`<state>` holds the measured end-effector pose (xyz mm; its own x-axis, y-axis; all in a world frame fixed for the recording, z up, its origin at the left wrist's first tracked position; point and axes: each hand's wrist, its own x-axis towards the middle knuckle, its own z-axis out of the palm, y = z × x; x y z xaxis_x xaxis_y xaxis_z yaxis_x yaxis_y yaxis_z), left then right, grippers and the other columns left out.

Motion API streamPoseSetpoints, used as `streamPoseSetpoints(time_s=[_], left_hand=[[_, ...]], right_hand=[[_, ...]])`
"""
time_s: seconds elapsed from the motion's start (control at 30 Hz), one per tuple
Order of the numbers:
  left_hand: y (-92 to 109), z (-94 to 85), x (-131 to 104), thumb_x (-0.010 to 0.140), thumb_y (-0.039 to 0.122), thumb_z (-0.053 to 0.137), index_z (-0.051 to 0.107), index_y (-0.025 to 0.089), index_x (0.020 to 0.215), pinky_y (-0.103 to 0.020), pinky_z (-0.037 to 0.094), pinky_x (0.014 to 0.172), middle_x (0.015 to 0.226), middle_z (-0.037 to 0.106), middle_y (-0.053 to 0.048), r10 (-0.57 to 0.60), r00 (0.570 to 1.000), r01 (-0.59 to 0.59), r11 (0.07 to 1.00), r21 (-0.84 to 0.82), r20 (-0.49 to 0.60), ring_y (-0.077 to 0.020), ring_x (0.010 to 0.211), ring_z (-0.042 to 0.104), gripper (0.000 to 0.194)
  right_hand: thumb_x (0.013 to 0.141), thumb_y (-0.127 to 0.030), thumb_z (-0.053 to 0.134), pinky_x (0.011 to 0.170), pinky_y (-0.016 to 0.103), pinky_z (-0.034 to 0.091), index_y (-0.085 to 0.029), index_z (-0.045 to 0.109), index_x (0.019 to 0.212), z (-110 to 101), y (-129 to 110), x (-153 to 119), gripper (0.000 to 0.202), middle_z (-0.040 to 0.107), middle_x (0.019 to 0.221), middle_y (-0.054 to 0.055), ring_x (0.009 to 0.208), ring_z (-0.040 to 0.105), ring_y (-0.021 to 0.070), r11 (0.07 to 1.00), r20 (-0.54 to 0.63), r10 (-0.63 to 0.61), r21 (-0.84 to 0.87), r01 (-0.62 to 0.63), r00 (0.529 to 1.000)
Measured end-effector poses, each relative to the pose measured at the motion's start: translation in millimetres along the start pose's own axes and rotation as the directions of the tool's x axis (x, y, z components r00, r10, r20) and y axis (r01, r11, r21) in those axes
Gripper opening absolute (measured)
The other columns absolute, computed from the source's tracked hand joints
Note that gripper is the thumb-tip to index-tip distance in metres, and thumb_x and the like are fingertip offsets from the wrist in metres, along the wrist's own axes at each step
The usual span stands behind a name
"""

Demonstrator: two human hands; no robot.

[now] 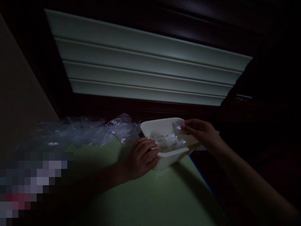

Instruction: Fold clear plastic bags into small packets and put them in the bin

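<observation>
A white rectangular plastic bin [172, 154] stands on a pale green surface, with several small clear plastic pieces [168, 142] inside it. My left hand [144, 156] grips the bin's near left wall, fingers curled over the rim. Above the bin's far right side, my right hand [199, 130] pinches a small clear plastic bag [178, 126] between thumb and fingers. The dim light hides what, if anything, the small bag contains.
Crumpled clear plastic wrap [94, 131] lies along the back left of the green surface [150, 197]. Behind rises a dark wooden frame with pale slats [145, 66]. A blue edge [199, 172] borders the surface on the right. The lower left is pixelated.
</observation>
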<state>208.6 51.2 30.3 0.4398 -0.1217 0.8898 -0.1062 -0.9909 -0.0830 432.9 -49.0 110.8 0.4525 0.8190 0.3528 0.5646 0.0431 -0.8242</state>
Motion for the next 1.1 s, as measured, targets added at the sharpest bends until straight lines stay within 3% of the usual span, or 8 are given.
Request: streamPoseSetpoints(time_s=[0.2,0.37,0.5,0.63,0.77,0.93,1.1], left_hand=[[-0.9,3.4,-9.9,0.089,0.017,0.05,0.051,0.009,0.11,-0.045,0.049,0.092,0.103,0.057,-0.014,0.027,0.999,-0.026,0.999,0.03,-0.018,-0.0255,0.11,0.053,0.022],[-0.5,0.9,-15.1,0.085,0.014,0.052,0.053,0.009,0.107,-0.045,0.048,0.094,0.102,0.057,-0.013,0.011,0.998,-0.016,0.996,0.083,0.058,-0.0266,0.113,0.052,0.022],[0.3,0.4,-17.9,0.083,0.013,0.053,0.055,0.01,0.105,-0.044,0.047,0.095,0.1,0.058,-0.012,0.005,0.999,-0.009,0.996,0.085,0.052,-0.0266,0.115,0.051,0.022],[2.4,1.1,-19.2,0.083,0.012,0.052,0.055,0.015,0.105,-0.042,0.047,0.096,0.094,0.061,-0.009,-0.045,0.996,0.038,0.995,0.097,0.074,-0.0241,0.113,0.053,0.023],[5.1,3.7,-19.5,0.081,0.01,0.052,0.055,0.016,0.104,-0.04,0.043,0.101,0.09,0.061,-0.007,-0.081,0.995,0.074,0.992,0.102,0.06,-0.0225,0.113,0.053,0.024],[4.9,5.6,-16.5,0.083,0.009,0.051,0.057,0.017,0.096,-0.037,0.043,0.102,0.091,0.061,-0.004,-0.073,0.997,0.073,0.992,0.099,-0.004,-0.0194,0.109,0.055,0.016],[2.6,-1.2,-15.2,0.082,0.011,0.053,0.057,0.017,0.097,-0.036,0.043,0.102,0.094,0.061,-0.005,-0.055,0.993,0.044,0.994,0.105,0.102,-0.02,0.113,0.053,0.017]], right_hand=[[0.065,-0.047,0.07,0.052,0.026,0.045,-0.019,0.062,0.071,6.9,18.1,34.4,0.03,0.065,0.062,0.002,0.056,0.059,0.0151,0.998,0.169,0.043,-0.06,-0.034,0.985],[0.067,-0.022,0.066,0.049,0.023,0.041,-0.019,0.06,0.068,13.8,31.8,53.7,0.007,0.063,0.056,-0.001,0.052,0.058,0.014,0.976,0.292,0.14,-0.202,-0.082,0.946],[0.071,-0.008,0.063,0.046,0.022,0.04,-0.019,0.058,0.068,18.5,39.8,66.0,0.012,0.059,0.052,-0.003,0.048,0.055,0.0118,0.921,0.369,0.256,-0.375,-0.109,0.893],[0.085,-0.017,0.06,0.054,0.023,0.048,-0.015,0.061,0.085,26.6,45.0,70.5,0.003,0.063,0.071,0.0,0.058,0.058,0.0107,0.842,0.455,0.404,-0.525,-0.128,0.793],[0.091,-0.031,0.054,0.071,0.034,0.054,-0.015,0.058,0.109,35.2,45.4,69.7,0.023,0.062,0.105,0.006,0.083,0.062,0.0158,0.771,0.492,0.504,-0.627,-0.113,0.71],[0.091,-0.031,0.055,0.079,0.039,0.052,-0.017,0.056,0.114,43.0,42.9,69.1,0.028,0.059,0.114,0.007,0.094,0.061,0.0197,0.672,0.448,0.505,-0.741,-0.01,0.737],[0.091,-0.031,0.055,0.079,0.039,0.052,-0.016,0.057,0.112,44.6,37.7,68.4,0.026,0.06,0.112,0.007,0.094,0.061,0.0197,0.605,0.498,0.446,-0.78,0.159,0.744]])
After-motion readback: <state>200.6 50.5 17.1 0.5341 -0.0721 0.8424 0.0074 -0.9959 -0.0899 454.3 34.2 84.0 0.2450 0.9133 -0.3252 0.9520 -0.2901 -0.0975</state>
